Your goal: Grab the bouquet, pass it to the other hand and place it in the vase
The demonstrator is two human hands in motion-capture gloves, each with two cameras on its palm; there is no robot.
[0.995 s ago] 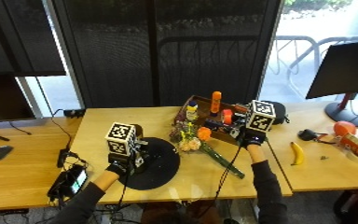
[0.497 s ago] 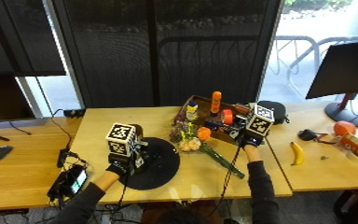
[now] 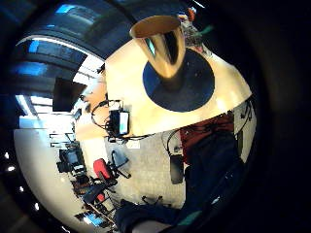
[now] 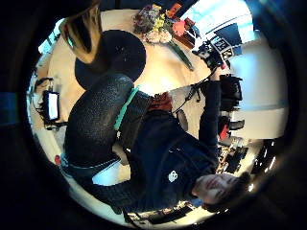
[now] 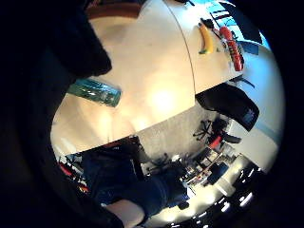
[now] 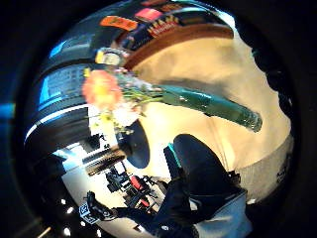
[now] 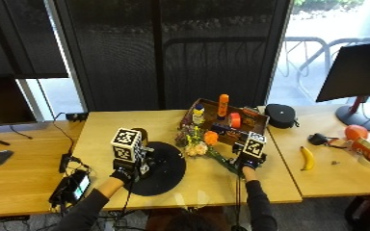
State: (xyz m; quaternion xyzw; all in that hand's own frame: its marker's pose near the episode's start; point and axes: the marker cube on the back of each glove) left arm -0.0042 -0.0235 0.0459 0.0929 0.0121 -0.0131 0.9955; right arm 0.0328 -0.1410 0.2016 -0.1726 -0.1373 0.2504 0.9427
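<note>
Hands low at the table's near edge, both forearms reaching up from the person. Right hand (image 7: 248, 162) is down over the green stem end of the bouquet (image 7: 205, 145), which lies flat on the table (image 7: 101, 130), blooms pointing toward the tray (image 7: 249, 114). Its fingers hide under the glove, so I cannot tell whether they have closed. Best bet: take the stems near their wrapped end, lift level, keep the blooms off the tray. Left hand (image 7: 128, 169) sits beside the vase (image 3: 163, 43) on the dark mat (image 7: 165, 168), finger state likewise unreadable. Farther right, a banana (image 7: 307, 158) lies well apart.
</note>
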